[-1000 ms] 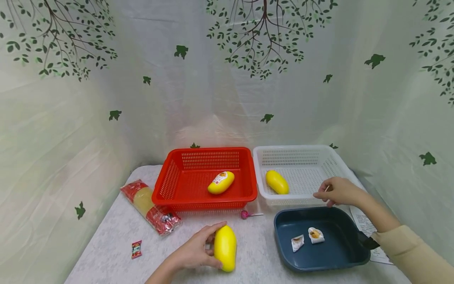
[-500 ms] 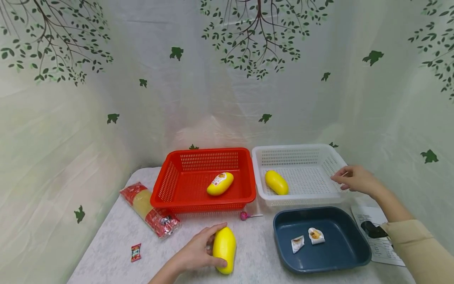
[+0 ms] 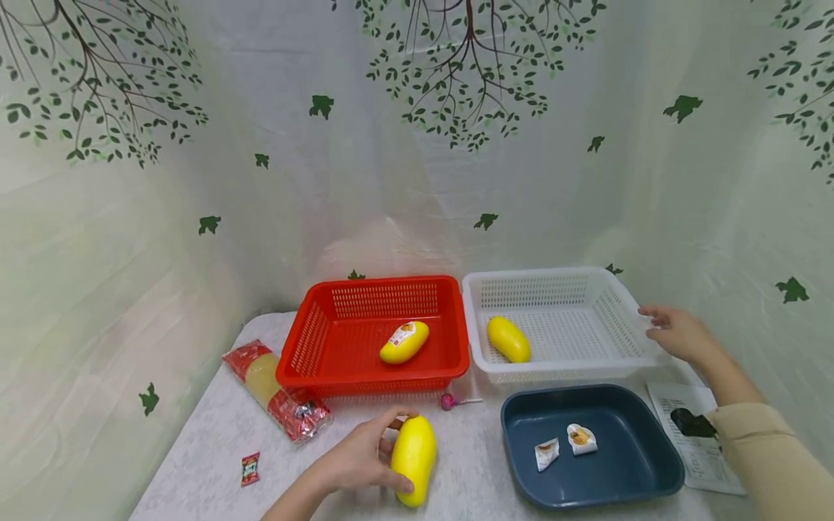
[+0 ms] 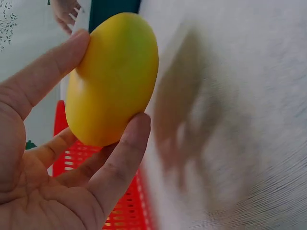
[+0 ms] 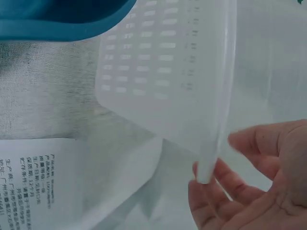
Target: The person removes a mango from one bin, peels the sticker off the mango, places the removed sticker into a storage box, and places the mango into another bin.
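My left hand point(image 3: 365, 459) grips a yellow mango point(image 3: 414, 459) standing lengthwise near the table's front. In the left wrist view, thumb and fingers hold the mango point(image 4: 115, 76) from its sides, above its shadow on the tabletop. At the right end of the white basket point(image 3: 635, 360), my right hand point(image 3: 680, 334) has its fingers apart. The right wrist view has the right hand point(image 5: 259, 177) with thumb and fingers on either side of the basket's rim point(image 5: 228, 72). Another mango point(image 3: 509, 339) lies in the white basket.
A red basket point(image 3: 306, 383) holds a mango with a sticker point(image 3: 405, 342). A blue pan point(image 3: 593, 501) with two small wrapped pieces stands at front right, beside a printed sheet point(image 3: 713, 467). A red-and-yellow packet point(image 3: 276, 391), a small red sachet point(image 3: 250, 469) and a lollipop point(image 3: 447, 401) lie around.
My right hand has moved right, from the front rim of the white basket to its right end. The left hand keeps its grip on the mango in nearly the same place.
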`<state>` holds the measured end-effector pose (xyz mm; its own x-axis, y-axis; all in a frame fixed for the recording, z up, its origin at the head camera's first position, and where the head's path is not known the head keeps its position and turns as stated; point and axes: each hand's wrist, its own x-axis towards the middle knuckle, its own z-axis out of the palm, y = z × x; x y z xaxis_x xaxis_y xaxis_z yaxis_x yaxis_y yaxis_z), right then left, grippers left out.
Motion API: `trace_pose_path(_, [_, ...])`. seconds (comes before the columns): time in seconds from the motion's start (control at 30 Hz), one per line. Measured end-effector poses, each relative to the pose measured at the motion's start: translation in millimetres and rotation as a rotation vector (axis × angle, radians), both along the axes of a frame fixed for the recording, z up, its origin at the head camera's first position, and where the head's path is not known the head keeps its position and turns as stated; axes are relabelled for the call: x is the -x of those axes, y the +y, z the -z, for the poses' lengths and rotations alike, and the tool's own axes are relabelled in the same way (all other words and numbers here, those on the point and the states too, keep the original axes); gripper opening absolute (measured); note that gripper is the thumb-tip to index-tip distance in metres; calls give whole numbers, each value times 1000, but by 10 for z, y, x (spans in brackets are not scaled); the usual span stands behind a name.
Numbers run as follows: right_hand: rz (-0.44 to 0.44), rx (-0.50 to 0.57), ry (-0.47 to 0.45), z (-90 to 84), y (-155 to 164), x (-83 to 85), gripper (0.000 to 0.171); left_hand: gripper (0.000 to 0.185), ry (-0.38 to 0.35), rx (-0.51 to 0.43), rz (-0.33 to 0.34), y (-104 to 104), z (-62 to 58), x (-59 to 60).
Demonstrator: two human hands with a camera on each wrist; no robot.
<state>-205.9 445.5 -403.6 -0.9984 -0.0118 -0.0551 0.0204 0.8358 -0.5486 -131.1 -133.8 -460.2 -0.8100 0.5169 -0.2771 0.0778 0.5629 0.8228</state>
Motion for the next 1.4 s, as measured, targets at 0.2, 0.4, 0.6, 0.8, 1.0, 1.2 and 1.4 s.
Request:
trace_pose_path(0.2, [4,43,-43,60,83,-13,59,85,4,-32,70,41,-282,55])
trace_pose_path(0.4, [23,158,-112,136,114,-53,62,88,44,-61,78,85,-539,173])
trace_pose_path(0.6, [16,343,-193,221,130,-76,63,92,150,-48,50,146,-748,309])
trace_pose_path(0.8, [12,418,-230,230,123,-67,63,89,193,-61,14,273,-908,511])
trace_pose_path(1.0, [35,426,-229,199,114,-44,63,86,220,-80,-11,475,-1052,733])
trace_pose_path(1.2, [50,436,-225,186,122,-34,62,89,242,-72,-19,738,-1152,904])
trace_pose_path(1.4, [65,450,-217,213,138,-31,61,86,224,-99,4,1062,-1180,1098])
